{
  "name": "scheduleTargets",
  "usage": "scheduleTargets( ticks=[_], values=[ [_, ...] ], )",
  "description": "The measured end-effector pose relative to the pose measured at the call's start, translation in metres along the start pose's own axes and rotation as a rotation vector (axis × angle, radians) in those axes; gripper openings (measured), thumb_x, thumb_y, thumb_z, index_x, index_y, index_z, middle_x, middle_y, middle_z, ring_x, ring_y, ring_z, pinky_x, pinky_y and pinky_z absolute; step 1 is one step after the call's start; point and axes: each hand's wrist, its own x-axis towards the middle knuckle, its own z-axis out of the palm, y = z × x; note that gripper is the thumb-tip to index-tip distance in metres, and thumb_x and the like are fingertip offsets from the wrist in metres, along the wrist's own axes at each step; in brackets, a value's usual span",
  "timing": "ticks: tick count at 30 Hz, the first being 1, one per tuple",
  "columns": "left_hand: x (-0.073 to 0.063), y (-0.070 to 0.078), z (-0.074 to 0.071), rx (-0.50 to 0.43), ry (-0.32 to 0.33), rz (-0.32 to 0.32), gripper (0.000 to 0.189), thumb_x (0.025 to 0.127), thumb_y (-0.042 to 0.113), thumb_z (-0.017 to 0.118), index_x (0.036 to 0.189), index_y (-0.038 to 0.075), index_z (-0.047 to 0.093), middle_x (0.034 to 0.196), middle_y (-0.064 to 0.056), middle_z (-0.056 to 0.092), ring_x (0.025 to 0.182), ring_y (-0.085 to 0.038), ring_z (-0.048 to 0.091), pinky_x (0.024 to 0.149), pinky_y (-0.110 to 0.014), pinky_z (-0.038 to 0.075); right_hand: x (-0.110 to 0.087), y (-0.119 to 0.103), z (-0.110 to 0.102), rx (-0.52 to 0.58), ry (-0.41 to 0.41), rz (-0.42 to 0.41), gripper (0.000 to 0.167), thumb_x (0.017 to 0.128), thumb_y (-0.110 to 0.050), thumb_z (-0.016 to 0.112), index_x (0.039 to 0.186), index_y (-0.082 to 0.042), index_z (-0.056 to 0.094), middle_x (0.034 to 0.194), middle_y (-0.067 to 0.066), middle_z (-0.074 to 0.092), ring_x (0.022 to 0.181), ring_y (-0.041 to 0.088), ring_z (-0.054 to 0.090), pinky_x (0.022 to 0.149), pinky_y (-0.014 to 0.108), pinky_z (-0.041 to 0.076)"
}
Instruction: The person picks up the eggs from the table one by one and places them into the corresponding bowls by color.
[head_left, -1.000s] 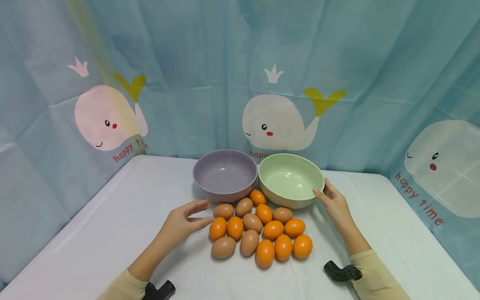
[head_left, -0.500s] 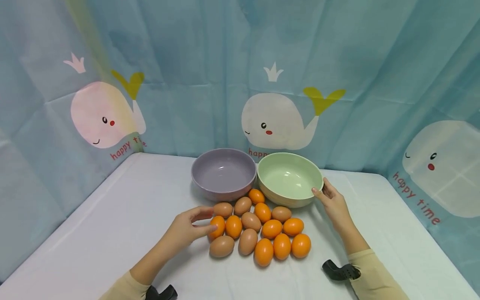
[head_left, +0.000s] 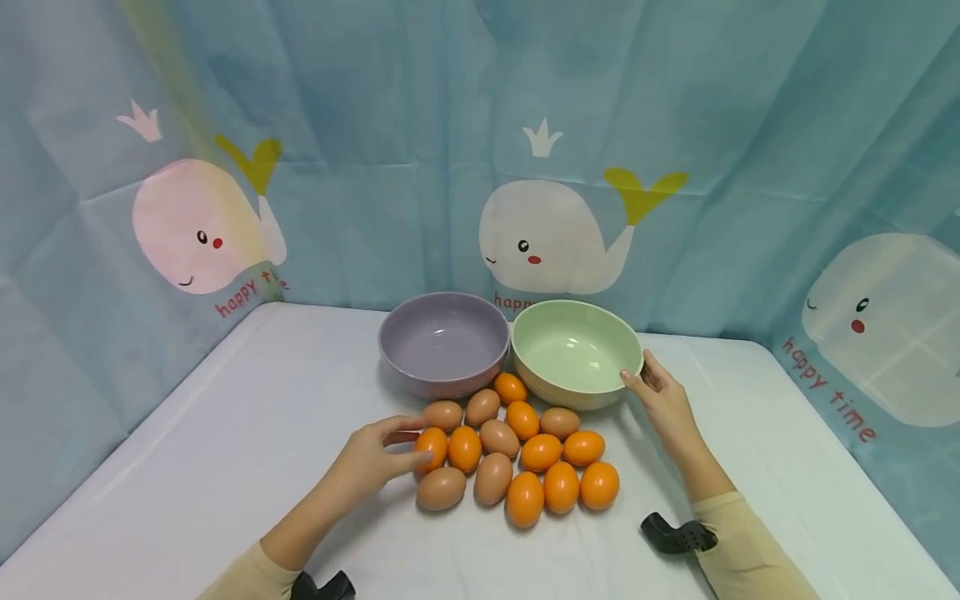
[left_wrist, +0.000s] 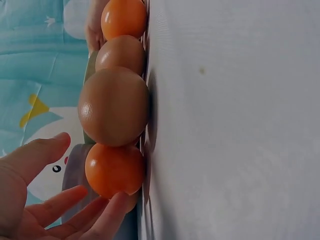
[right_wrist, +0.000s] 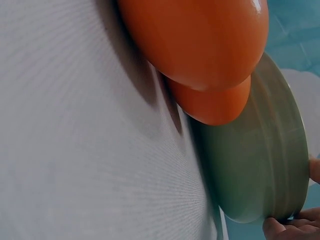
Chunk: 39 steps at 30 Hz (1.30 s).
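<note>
A blue-green curtain point(head_left: 360, 92) stands at left, far and right sides, with some soft folds. It carries a pinkish whale point(head_left: 187, 212) at left and paler whales point(head_left: 540, 233) at far middle and right. The counter point(head_left: 262, 400) is white and evenly lit.

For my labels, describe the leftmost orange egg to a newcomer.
Find the purple bowl, then the egg cluster in front. On the cluster's left edge, the orange egg sits between two brown ones; unlike its orange neighbour, it has no egg leftward.
</note>
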Motion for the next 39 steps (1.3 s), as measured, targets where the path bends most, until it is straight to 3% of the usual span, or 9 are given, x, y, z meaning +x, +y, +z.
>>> scheduleTargets(
  ticks=[11, 39],
  values=[
    [0.0025, -0.0037, -0.0002, 0.016, -0.035, 0.029, 0.052, 0.081, 0.029, 0.082, 0.126, 0.01, 0.066, 0.123, -0.009, 0.071, 0.119, -0.032, 0.064, 0.104, -0.054, 0.047, 0.0014, -0.0018, 0.0001, 0.006, 0.002, -0.005, 0.08, 0.102, -0.036, 0.054, 0.159, -0.01, 0.005, 0.166, 0.007, 0.007, 0.155, 0.024, 0.01, 0.123, 0.04, 0.02],
    [0.0045, -0.0086, 0.001, -0.035, -0.077, 0.063, 0.052, 0.082, 0.024, 0.081, 0.127, 0.005, 0.064, 0.125, -0.012, 0.069, 0.114, -0.029, 0.066, 0.102, -0.05, 0.05, 0.0006, 0.0007, 0.0004, -0.006, -0.009, 0.002, 0.081, 0.102, -0.039, 0.054, 0.159, -0.012, 0.003, 0.166, 0.004, 0.006, 0.155, 0.022, 0.009, 0.124, 0.039, 0.02]
  ],
)
